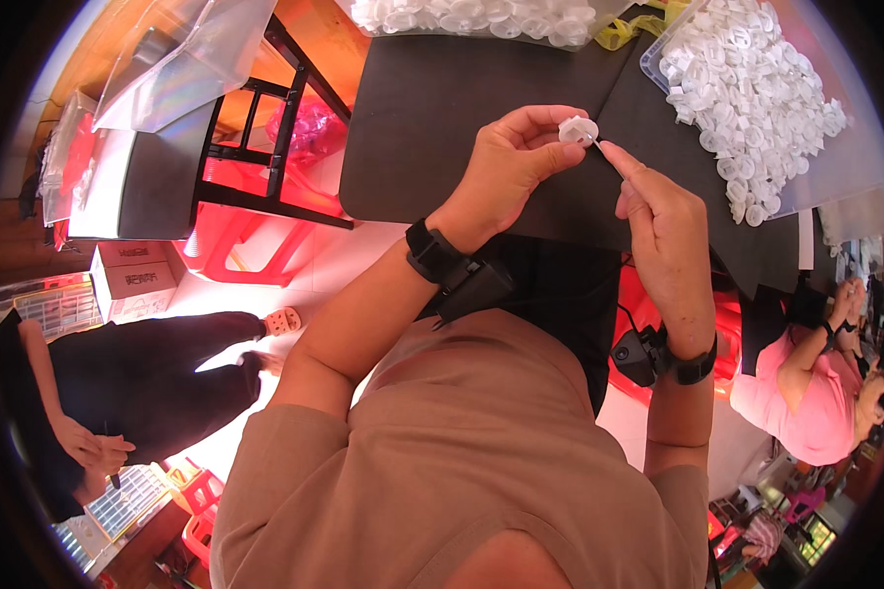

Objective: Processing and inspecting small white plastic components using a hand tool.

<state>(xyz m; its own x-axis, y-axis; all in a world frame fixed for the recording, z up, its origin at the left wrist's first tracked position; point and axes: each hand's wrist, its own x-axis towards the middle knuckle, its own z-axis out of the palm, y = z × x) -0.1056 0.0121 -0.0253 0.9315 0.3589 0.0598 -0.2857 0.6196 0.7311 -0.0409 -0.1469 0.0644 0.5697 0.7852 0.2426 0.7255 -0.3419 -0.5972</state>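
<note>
Hands met at upper centre of frame: our left hand [509, 162] pinched small white plastic disc [578, 130]; right hand [663, 231] closed on thin pin [609, 155], tip near disc. We judged pin might slip, disc dropping onto black table [422, 118].

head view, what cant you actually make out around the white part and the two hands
- White round part, head view: underside hidden by the left hand fingers.
- Thin pin in the right hand: too small to identify.
- Heap of white parts: individual shapes blurred, tray cut by the rim.
</note>
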